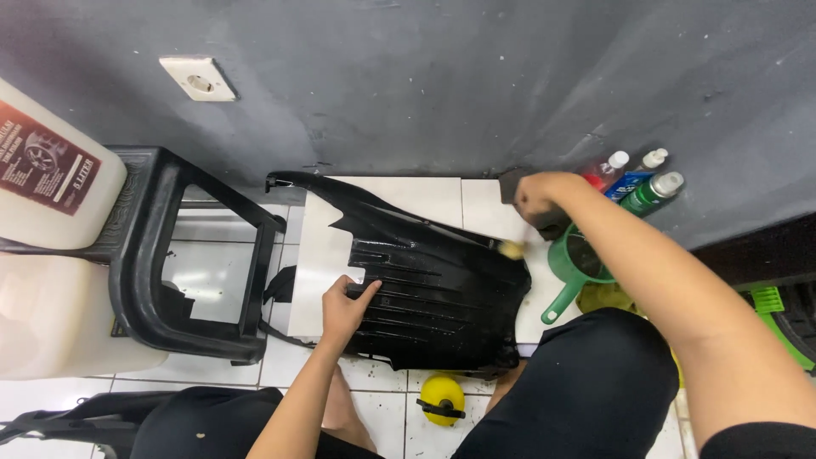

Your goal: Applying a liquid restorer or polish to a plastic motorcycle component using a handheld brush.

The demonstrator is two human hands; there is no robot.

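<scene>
The black plastic panel (433, 285) lies flat on the white tiled floor (425, 200), right in the middle of the view, and it gleams wet. It is glossy and dark, ribbed with long raised ridges across its broad end, and it tapers into a narrow curved arm toward 10 o'clock, ending near the grey wall (425, 76). Its upper edge is jagged, with a notch cut in.

The left hand (344, 308) is clamped on the panel's near-left edge, fingers curled over the rim, thumb on top. The right hand (537, 197) sits at 1 o'clock of the panel, closed around a dark brush (514, 181), whose pale tip touches the panel's far right corner.

Just beside that hand, at 3 o'clock of the panel, stands a green scoop (571, 270) with its handle pointing down. Spray bottles (642, 183) lean against the wall at 2 o'clock. A black plastic chair (149, 255) stands at 9 o'clock, with white jugs (51, 212) beyond it. A yellow bottle (443, 398) rests at 6 o'clock, between the person's knees.
</scene>
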